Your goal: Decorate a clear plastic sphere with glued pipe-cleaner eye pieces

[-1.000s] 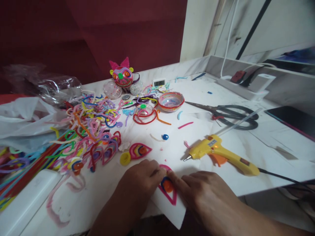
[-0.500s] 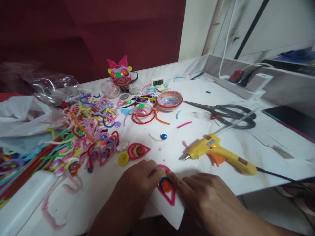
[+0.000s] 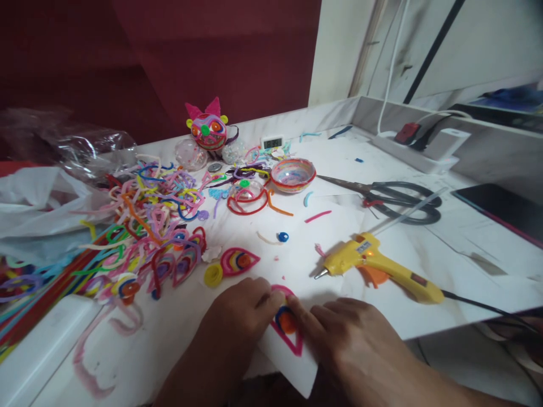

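A pink teardrop made of pipe cleaner point(image 3: 289, 332), with a blue ring and an orange coil inside, lies on a white paper sheet point(image 3: 292, 367) at the table's near edge. My left hand point(image 3: 244, 314) is curled, its fingertips pressing the teardrop's left side. From the right, my right hand point(image 3: 339, 333) presses the piece with its fingertips bunched against the coil. A yellow glue gun point(image 3: 377, 263) lies just beyond my right hand, nozzle pointing left.
A heap of coloured pipe cleaners point(image 3: 144, 226) covers the left. A finished teardrop point(image 3: 238, 260) and a yellow coil point(image 3: 212, 275) lie near my left hand. Farther back sit a striped bowl point(image 3: 293, 174), scissors point(image 3: 394, 198), a pipe-cleaner cat head point(image 3: 208, 129) and a power strip point(image 3: 419, 150).
Both hands stay pressed on the teardrop. My right fingers have crept slightly left over the orange coil. The view has shifted slightly.
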The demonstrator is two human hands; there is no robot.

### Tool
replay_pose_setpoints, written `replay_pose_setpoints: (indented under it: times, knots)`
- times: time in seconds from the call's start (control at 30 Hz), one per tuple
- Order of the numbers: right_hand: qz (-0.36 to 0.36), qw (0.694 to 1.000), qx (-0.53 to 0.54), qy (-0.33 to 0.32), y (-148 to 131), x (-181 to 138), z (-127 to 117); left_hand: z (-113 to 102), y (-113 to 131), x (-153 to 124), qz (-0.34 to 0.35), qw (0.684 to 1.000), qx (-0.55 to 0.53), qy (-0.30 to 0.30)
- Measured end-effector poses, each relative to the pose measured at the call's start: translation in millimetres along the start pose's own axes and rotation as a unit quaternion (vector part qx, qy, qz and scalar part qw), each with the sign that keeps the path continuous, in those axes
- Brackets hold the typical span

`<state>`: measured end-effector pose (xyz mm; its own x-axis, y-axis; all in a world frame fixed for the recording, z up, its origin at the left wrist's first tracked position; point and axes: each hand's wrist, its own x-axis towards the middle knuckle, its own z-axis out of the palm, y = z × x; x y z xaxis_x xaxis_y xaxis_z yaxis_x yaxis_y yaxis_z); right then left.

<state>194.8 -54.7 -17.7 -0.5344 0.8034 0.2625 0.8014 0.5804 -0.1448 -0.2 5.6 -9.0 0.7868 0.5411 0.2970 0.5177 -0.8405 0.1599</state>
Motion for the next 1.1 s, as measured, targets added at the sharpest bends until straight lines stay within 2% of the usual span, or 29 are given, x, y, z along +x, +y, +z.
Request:
replay_pose_setpoints:
  times: [0.17,0.33,0.4,0.77,0.83,0.97,1.1]
  knots:
    - [-0.003,0.999,0.016,0.045,2,-7,-3,-2,1,-1,-0.008,1.000,0.004,-0.004]
    - [0.003,0.998,0.044,0.036,3,-17,-9,-3,2,-2,-0.019,1.000,0.014,-0.005]
    - [-0.002,0.997,0.047,0.053,5,-21,-11,-4,1,-3,-0.017,1.000,0.012,-0.005]
    - [0.012,0.990,0.012,0.139,23,-43,-22,-2,1,-2,-0.046,0.998,-0.034,-0.015]
    - [0.034,0.988,-0.019,0.149,31,-50,-22,-1,0,-3,-0.056,0.998,-0.033,-0.015]
    - [0.130,0.972,-0.101,0.165,50,-64,-26,1,-2,-6,-0.063,0.997,-0.031,-0.017]
    - [0.174,0.975,-0.109,0.090,72,-73,-31,1,-2,-8,-0.058,0.998,-0.039,-0.002]
